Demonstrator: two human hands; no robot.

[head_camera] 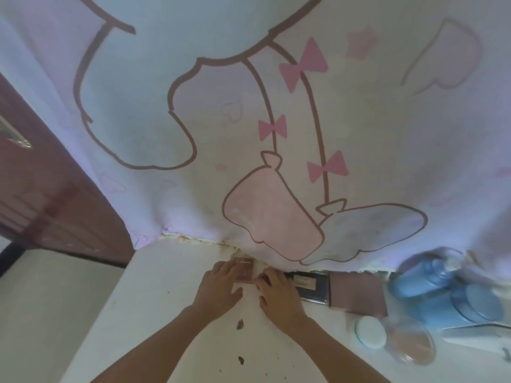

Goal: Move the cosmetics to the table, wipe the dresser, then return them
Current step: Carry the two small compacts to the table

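A big pale cloth (138, 106) printed with cartoon outlines and pink bows hangs across the back and fills most of the view. Below it runs a white top (154, 313), scuffed along its rear edge. A brown door (55, 203) stands off to the left.

Two bare forearms reach in from the near side. The left hand (218, 288) lies with fairly straight fingers touching the left side of a small pink palette (244, 272). The right hand (280, 294) has bent fingers at the palette's right edge; I cannot tell whether they really grip it.

To the right sits a blurred cluster of blue bottles (423, 280) and a blue jar (481, 302). Nearer the hands lie a mauve palette (359, 294) and, just beside it, a black palette (312, 286), partly under the right hand. In front of these are a clear peach compact (412, 345) and a white round pad (370, 331), touching.

The small pink palette rests flat on the white top, close against the cloth's hem. A few brown specks (240, 324) dot the surface between the forearms.
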